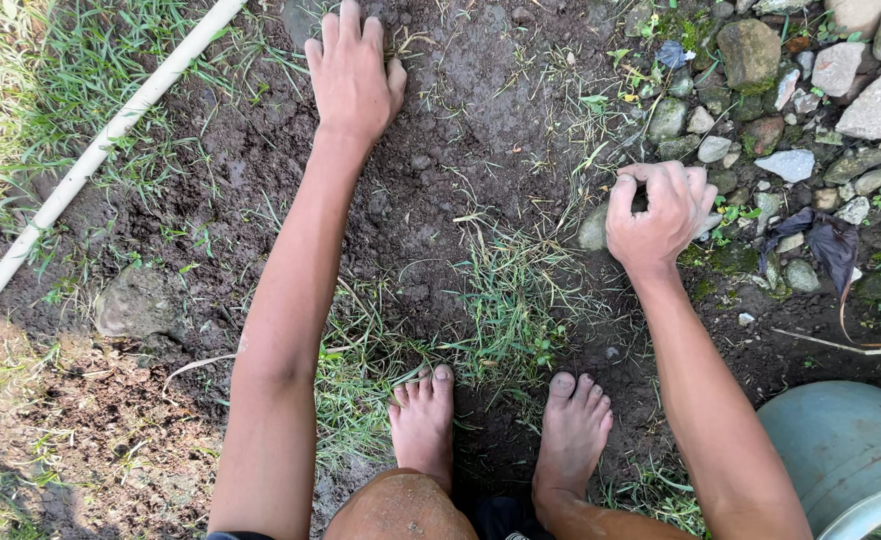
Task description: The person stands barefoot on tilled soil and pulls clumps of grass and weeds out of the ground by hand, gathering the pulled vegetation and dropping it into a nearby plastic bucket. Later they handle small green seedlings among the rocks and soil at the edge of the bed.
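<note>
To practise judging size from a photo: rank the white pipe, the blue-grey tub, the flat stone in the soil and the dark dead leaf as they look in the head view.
1. white pipe, longest
2. blue-grey tub, partly cropped, nearer the camera
3. flat stone
4. dark dead leaf

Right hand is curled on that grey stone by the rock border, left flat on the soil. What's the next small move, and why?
Probably lift the stone free with the right hand. Its fingers are already curled over the stone at the edge of the rock pile, while the left hand lies flat on the bare soil, seemingly as a brace. Whether the stone sits loose or is embedded cannot be told.
</note>
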Available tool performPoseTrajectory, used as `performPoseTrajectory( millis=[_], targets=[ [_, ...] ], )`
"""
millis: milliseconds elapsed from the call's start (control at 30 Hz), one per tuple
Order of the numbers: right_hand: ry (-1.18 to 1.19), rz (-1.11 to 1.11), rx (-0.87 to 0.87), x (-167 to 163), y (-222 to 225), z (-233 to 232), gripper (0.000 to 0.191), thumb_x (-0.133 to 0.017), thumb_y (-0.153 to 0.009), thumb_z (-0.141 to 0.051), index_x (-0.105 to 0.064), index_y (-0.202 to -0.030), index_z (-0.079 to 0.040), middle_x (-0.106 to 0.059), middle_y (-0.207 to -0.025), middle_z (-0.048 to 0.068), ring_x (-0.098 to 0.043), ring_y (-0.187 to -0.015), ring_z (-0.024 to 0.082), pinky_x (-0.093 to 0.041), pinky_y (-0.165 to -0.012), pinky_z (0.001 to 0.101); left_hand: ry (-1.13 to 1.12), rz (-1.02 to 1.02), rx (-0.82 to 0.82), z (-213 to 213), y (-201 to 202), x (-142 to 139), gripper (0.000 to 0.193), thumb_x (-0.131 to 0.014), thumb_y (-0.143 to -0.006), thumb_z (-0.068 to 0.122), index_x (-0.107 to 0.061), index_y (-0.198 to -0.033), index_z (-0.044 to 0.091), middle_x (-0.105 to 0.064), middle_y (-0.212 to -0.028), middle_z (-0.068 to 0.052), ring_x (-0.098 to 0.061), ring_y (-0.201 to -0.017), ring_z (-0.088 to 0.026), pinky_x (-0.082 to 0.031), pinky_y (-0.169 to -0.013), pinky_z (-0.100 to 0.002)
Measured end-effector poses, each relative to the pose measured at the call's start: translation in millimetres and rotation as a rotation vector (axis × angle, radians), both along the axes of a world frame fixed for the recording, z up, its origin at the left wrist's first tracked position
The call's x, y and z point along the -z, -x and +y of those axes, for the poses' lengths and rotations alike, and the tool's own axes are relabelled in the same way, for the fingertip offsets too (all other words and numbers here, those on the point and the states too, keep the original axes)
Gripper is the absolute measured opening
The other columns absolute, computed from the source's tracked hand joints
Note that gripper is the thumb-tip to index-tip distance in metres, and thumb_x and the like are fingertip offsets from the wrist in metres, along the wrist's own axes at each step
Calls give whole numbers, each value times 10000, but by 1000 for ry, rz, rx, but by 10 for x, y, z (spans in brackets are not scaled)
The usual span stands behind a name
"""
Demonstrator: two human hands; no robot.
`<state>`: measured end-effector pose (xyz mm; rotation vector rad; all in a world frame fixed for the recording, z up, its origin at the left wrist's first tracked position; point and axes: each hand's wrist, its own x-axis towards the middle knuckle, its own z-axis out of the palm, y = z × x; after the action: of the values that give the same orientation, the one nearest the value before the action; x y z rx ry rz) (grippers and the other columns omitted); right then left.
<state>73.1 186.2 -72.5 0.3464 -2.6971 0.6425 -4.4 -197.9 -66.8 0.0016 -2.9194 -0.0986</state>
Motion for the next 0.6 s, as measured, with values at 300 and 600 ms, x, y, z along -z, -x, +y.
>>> performPoseTrajectory(
  millis=[300, 600],
  targets=[
    [-5, 41, -35, 132, -7, 76, 74, -683, -984, -118, -709, -926, -157, -674, -1000, 16, -583, -1003, 275, -386, -898, 428, 81, -51, -10, 146, 49, -21, 325, -669, -822, 102, -589, -1136, 75, -573, -1077, -139, -607, -1015, -324, -484, -793, -472],
    [-177, 227, -64, 359, -39, 119, 115, -612, -991, -131, -676, -929, -204, -574, -966, -30, -549, -994, 228, -390, -927, 360, -136, 4, -100, 189, -113, -371, 248, -602, -878, 145, -641, -1119, 190, -583, -1107, -82, -631, -1091, -273, -491, -887, -481]
  ],
)
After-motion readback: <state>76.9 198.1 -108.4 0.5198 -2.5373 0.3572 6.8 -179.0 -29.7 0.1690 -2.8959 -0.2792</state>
